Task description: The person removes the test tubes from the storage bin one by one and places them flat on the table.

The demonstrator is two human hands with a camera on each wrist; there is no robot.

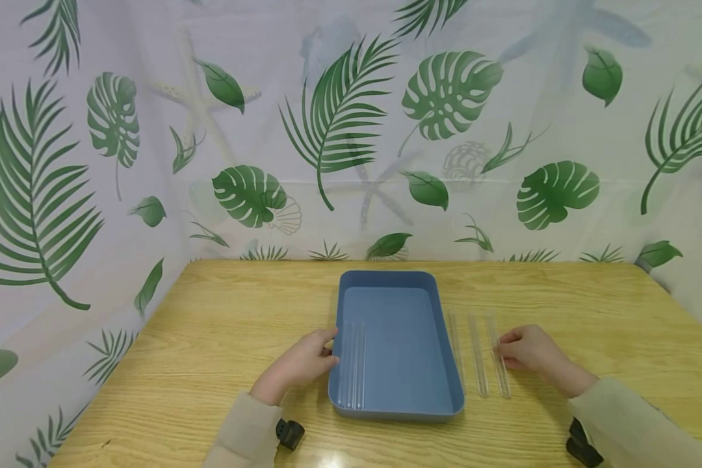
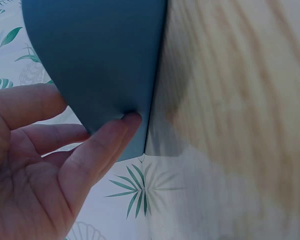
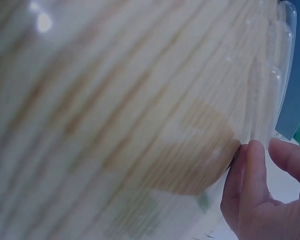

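A blue rectangular tray (image 1: 394, 412) stands on the table, with clear test tubes (image 1: 359, 364) side by side along its left inner wall. At the tray's left rim, my left hand (image 1: 304, 357) holds the edge; the left wrist view shows fingertips against the outer wall (image 2: 105, 65) while other tips pass behind the rim. Three more clear test tubes lie right of the tray: one close beside it, one in the middle (image 1: 478, 357) and the rightmost (image 1: 505, 382). My right hand (image 1: 532, 354) pinches that rightmost test tube (image 3: 260, 107) between thumb and fingers.
The wood-grain table (image 1: 257, 299) reaches back to a white cloth (image 1: 351, 221) printed with green leaves, which also hangs at the left and right. Black straps (image 1: 290, 433) show at both wrists.
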